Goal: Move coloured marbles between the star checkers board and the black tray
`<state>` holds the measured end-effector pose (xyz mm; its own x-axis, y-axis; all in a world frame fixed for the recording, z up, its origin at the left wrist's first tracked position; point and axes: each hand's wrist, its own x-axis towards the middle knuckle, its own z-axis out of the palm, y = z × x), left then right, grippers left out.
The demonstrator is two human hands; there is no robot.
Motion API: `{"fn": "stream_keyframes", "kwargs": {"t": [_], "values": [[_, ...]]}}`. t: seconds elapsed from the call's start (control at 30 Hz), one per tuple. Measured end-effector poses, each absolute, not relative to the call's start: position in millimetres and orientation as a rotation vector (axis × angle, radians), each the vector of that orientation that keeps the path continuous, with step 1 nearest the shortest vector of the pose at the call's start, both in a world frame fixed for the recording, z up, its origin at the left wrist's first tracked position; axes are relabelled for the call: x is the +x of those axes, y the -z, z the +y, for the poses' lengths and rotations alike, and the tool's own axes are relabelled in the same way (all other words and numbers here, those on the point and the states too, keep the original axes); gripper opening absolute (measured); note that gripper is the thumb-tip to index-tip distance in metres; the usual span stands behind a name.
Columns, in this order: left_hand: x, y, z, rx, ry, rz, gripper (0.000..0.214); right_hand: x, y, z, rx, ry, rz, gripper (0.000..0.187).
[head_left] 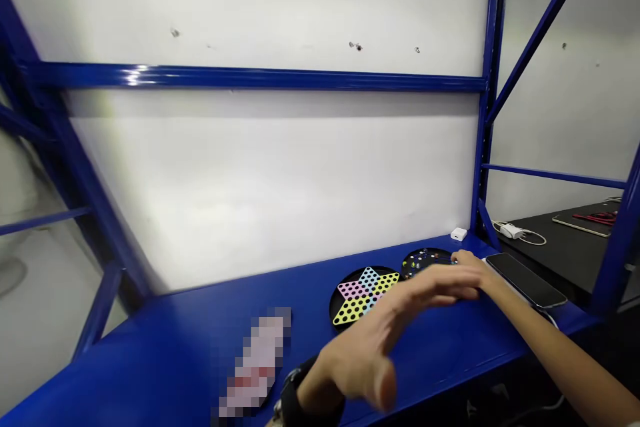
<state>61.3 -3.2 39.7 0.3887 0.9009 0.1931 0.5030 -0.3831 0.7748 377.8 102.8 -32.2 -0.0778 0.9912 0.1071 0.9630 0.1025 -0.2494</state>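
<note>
My left hand [380, 333], with a dark watch [290, 390] on the wrist, hovers above the front of the blue shelf, fingers stretched out and thumb apart, holding nothing. Behind it lies a round black Chinese checkers board [357, 293] with a star of yellow, pink and blue areas full of holes; the hand covers part of it. My right hand [470, 261] reaches to the right rim of a black round tray [417, 260] of small coloured marbles. Its fingers are largely hidden behind my left hand, so their grip does not show.
On the blue shelf [200, 320], a pixelated flat object [257, 363] lies at left. A dark-screened phone [525, 278] rests right of my right arm, and a small white box [459, 233] stands by the rear post. Blue frame bars surround the shelf; a black table [550, 240] adjoins at right.
</note>
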Motion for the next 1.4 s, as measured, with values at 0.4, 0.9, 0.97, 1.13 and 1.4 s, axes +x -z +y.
{"fn": "stream_keyframes", "kwargs": {"t": [0.4,0.9,0.97,1.13,1.4], "values": [[-18.0,2.4,40.7,2.142,-0.935,1.561,0.043,363.4,27.1,118.9,-1.792,-0.314,-2.062,0.014],[-18.8,-2.3,28.6,2.254,-1.018,1.613,0.032,257.0,-2.8,83.4,-1.259,-0.570,-2.119,0.030],[-18.8,-3.1,28.2,2.269,-1.012,1.618,0.032,281.2,-4.4,88.4,-1.323,-0.509,-2.020,0.033],[-20.0,-2.5,28.6,2.289,-0.984,1.654,0.032,362.1,8.4,99.5,-1.605,-0.394,-1.893,0.031],[-20.0,0.4,30.0,2.322,-0.942,1.655,0.029,402.1,38.4,82.3,-1.789,-0.226,-1.976,0.032]]}}
